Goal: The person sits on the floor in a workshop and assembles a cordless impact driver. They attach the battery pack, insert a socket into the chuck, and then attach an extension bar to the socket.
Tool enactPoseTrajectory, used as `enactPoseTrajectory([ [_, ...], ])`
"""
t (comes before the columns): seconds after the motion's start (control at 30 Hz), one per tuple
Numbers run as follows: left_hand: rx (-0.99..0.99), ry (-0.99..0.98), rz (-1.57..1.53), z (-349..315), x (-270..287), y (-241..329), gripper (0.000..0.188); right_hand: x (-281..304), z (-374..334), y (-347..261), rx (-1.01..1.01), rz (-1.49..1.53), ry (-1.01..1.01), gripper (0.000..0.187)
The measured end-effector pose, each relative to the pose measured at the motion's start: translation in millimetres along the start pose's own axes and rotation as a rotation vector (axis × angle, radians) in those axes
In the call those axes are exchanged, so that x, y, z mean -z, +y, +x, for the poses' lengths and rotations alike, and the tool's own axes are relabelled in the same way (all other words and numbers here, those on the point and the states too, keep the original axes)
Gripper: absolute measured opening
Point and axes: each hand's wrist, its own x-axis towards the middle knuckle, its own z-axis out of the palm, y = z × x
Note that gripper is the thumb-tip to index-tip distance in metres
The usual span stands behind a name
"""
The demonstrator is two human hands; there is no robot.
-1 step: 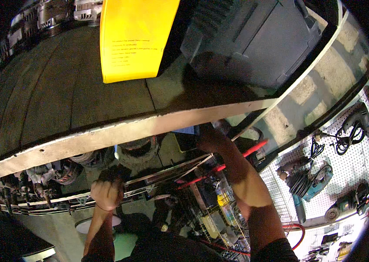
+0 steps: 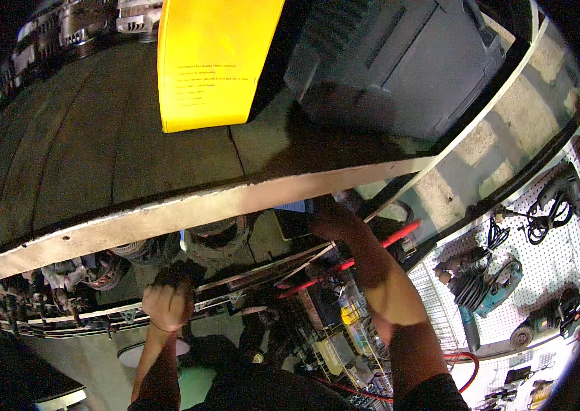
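Observation:
My left hand is at the front edge of the lower shelf, back of the hand up. Its fingers reach into deep shadow, so I cannot see how they are bent or whether they hold anything. Further right, my right arm stretches in under the upper shelf's pale front edge. That shadowed right hand is beside a dark box-like thing with a blue patch on top. Whether the hand grips or only touches it is hidden.
Round dark metal parts sit on the lower shelf. Above are a yellow printed sheet and a grey plastic case. A red bar slants behind my right forearm. Power tools hang on white pegboard at right; a wire rack stands below.

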Motion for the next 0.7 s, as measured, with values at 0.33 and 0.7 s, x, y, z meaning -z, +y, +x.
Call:
enactPoseTrajectory([
  [0.33, -0.040, 0.036, -0.002, -2.9, -5.1, -5.6, 0.029, 8.4, 9.6, 6.8, 0.005, -0.041, -0.118, 0.075],
  [0.7, -0.030, 0.074, 0.010, -1.9, -7.3, -3.4, 0.028, 46.4, -7.2, -24.1, -0.050, 0.312, -0.012, 0.064],
])
